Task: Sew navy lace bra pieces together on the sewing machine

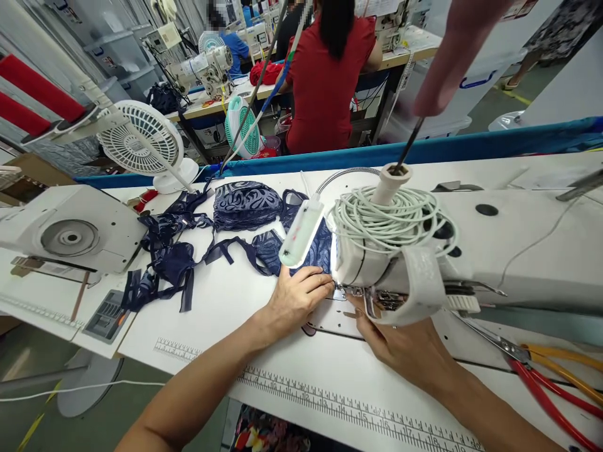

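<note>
A navy lace bra [320,248] lies partly under the head of a white sewing machine [475,242]. My left hand [299,295] rests at its near edge, left of the presser foot [348,290], with fingers bent together on the fabric. My right hand [405,351] reaches in from the right, its fingers close to the presser foot. The machine head and a white curved guard [426,285] hide much of those fingers, so their grip does not show. A small lamp [301,233] hangs over the bra and covers part of it.
More navy lace pieces with straps [172,257] lie left on the table. Coiled pale cord [396,220] sits atop the machine. Red-handled scissors [527,364] lie right; a calculator [110,317] and white fan [141,138] stand left. A person in red [323,81] sits beyond.
</note>
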A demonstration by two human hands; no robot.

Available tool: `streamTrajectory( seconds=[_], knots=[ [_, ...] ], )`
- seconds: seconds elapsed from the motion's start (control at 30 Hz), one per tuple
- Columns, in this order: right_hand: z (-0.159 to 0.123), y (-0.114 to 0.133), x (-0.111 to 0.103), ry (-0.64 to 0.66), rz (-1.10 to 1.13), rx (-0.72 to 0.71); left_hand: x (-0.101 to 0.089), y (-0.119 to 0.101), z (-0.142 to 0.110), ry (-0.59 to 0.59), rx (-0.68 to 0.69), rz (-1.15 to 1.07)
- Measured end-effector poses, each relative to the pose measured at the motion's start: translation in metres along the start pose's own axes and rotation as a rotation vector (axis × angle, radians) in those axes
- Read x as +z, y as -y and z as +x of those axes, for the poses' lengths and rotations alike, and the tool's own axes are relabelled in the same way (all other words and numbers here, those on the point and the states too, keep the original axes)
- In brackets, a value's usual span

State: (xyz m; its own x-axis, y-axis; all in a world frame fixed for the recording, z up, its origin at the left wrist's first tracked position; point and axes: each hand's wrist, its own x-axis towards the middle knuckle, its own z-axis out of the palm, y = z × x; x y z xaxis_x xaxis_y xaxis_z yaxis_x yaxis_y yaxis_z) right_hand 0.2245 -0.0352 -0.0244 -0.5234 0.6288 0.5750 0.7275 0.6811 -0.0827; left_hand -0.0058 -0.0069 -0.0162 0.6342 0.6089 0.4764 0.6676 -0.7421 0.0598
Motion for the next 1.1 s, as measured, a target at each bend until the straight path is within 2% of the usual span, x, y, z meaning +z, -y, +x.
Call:
streamTrajectory(
  seconds=[0.13,0.27,0.4,0.6,0.83,0.9,1.0,1.1],
  knots=[
    [0.0,-0.007,-0.004,-0.161,0.103,0.022,0.002,-0.001,-0.001,0.021,-0.03,0.025],
    [0.002,-0.012,-0.007,-0.218,0.135,0.057,0.002,0.001,0.0,0.018,-0.027,0.02],
    [0.007,-0.013,-0.01,-0.193,0.113,0.069,-0.002,0.002,0.002,0.012,-0.023,-0.019],
    [0.009,-0.009,-0.012,-0.138,0.126,0.08,-0.007,-0.002,-0.001,0.083,-0.064,-0.047],
    [0.0,-0.009,0.004,-0.09,0.13,0.013,-0.001,-0.003,0.001,0.014,-0.101,-0.127],
    [-0.001,-0.01,0.007,-0.082,0.109,-0.005,0.002,-0.003,0.004,0.048,-0.18,-0.206],
    [0.002,-0.01,0.006,-0.104,0.084,-0.037,-0.001,-0.001,0.006,0.09,-0.432,-0.42],
    [0.006,-0.009,0.001,-0.14,0.058,-0.103,-0.019,0.003,0.002,0.023,-0.657,-0.531]
  ],
)
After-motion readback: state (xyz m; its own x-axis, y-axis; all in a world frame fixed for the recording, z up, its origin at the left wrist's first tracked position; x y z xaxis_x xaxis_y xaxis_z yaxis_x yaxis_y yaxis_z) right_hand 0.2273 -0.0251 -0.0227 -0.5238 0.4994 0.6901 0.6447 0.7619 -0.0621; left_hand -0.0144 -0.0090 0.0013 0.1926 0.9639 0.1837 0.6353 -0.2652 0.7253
